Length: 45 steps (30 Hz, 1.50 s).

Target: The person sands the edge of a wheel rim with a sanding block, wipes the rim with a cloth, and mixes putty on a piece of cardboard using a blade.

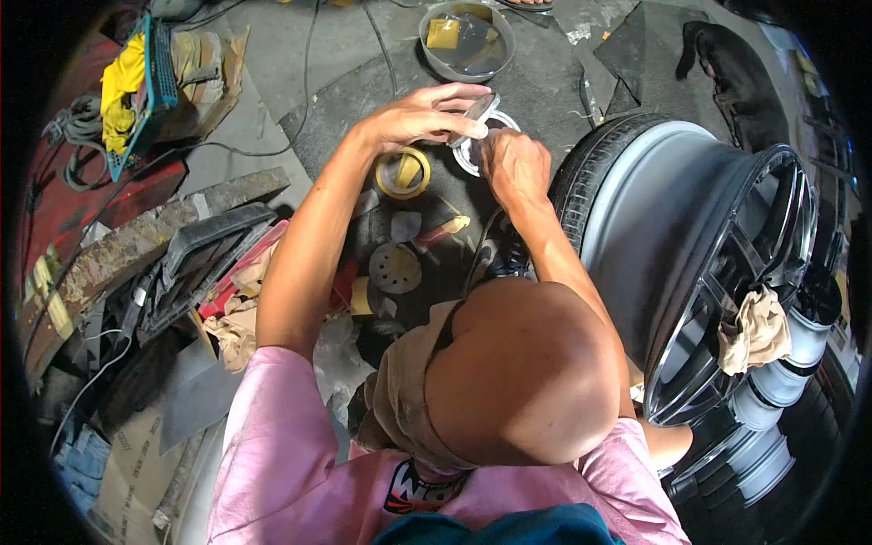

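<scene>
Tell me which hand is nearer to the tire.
Right. The right hand is close to the tire; the left hand is farther away, with the right hand between.

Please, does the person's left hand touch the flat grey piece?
Touching. The head view shows the left hand holding the flat grey piece, with the thumb lying across it.

Left arm (pixel 309 236) runs from near left to far centre, wrist bent right; left hand (pixel 422 116) pinching, thumb and fingers extended. Right arm (pixel 559 234) angles far-left; right hand (pixel 516 165) just beside, fingers curled, knuckles up. Bent knee (pixel 536 372) near, between arms.
</scene>
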Available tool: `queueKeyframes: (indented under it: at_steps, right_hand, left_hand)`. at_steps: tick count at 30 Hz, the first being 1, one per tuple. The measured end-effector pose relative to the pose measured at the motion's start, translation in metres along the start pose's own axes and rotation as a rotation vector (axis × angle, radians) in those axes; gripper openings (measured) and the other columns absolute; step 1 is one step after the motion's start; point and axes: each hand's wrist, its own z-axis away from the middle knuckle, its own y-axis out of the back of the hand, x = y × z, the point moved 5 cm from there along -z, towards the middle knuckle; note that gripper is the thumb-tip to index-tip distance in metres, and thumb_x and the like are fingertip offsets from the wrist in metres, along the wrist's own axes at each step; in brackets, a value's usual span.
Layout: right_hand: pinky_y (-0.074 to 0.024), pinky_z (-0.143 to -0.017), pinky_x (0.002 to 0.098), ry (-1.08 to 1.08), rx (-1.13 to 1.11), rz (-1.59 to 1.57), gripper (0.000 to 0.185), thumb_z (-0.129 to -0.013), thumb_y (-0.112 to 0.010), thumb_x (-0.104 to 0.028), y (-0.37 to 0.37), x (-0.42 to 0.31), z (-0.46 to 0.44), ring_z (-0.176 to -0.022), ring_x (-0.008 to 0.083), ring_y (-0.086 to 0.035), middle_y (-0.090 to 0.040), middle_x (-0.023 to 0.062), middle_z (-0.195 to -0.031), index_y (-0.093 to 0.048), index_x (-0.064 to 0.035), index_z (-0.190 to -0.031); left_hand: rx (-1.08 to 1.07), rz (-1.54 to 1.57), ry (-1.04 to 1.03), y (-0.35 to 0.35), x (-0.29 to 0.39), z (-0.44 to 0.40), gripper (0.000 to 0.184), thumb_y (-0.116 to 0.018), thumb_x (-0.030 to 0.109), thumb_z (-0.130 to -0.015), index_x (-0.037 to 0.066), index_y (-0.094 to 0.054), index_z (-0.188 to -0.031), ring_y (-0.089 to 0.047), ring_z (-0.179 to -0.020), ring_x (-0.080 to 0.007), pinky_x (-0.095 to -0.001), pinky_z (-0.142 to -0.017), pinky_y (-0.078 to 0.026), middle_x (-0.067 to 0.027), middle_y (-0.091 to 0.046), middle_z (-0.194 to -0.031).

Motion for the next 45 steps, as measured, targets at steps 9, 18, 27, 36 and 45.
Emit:
queueKeyframes:
  at_steps: [9,18,27,36,45]
  right_hand:
    - [-0.0606,-0.081,0.0517,-0.115,-0.096,-0.021,0.026,-0.095,-0.07,-0.029,0.015,-0.004,-0.004,-0.086,0.0425,-0.076,-0.076,0.0241,-0.088,-0.081,-0.0054,-0.092]
    - [-0.0591,-0.084,0.0546,-0.258,-0.08,-0.099,0.028,-0.098,-0.067,-0.029,0.041,0.012,0.008,-0.092,0.0466,-0.075,-0.077,0.0263,-0.093,-0.081,-0.0043,-0.1]
    - [-0.0604,-0.085,0.0534,-0.125,-0.226,0.077,0.028,-0.1,-0.065,-0.028,0.001,0.003,-0.002,-0.091,0.045,-0.076,-0.077,0.025,-0.093,-0.081,-0.0057,-0.097]
    - [-0.0556,-0.081,0.0479,-0.417,0.012,-0.492,0.033,-0.102,-0.067,-0.032,0.053,0.03,0.034,-0.085,0.0416,-0.075,-0.074,0.025,-0.088,-0.08,-0.0029,-0.109]
    - [-0.0491,-0.058,0.0237,-0.857,0.213,-0.999,0.029,-0.109,-0.067,-0.027,0.077,0.037,0.113,-0.067,0.0087,-0.065,-0.07,0.004,-0.083,-0.075,-0.0011,-0.118]
  left_hand:
    - [0.03,-0.006,0.003,0.001,-0.001,0.002,0.083,-0.085,0.025,-0.092,0.012,-0.045,-0.164,-0.058,-0.122,-0.0106,-0.0253,-0.094,-0.051,-0.0081,-0.053,-0.155]
    - [-0.02,0.028,0.018,0.004,-0.002,0.001,0.083,-0.085,0.024,-0.092,0.013,-0.045,-0.164,-0.059,-0.127,-0.0132,-0.0284,-0.1,-0.052,-0.0099,-0.052,-0.157]
    - [-0.016,0.017,0.019,0.004,0.0,0.002,0.083,-0.085,0.024,-0.093,0.009,-0.044,-0.164,-0.057,-0.132,-0.0154,-0.0301,-0.105,-0.052,-0.0123,-0.05,-0.158]
    - [-0.03,0.009,0.035,0.004,0.0,0.002,0.087,-0.086,0.028,-0.092,0.01,-0.042,-0.165,-0.055,-0.137,-0.0192,-0.033,-0.111,-0.05,-0.0141,-0.048,-0.161]
    - [0.127,-0.141,-0.159,-0.023,-0.008,0.005,0.091,-0.089,0.016,-0.09,0.002,-0.04,-0.164,-0.054,-0.143,-0.0252,-0.0379,-0.118,-0.046,-0.0176,-0.051,-0.159]
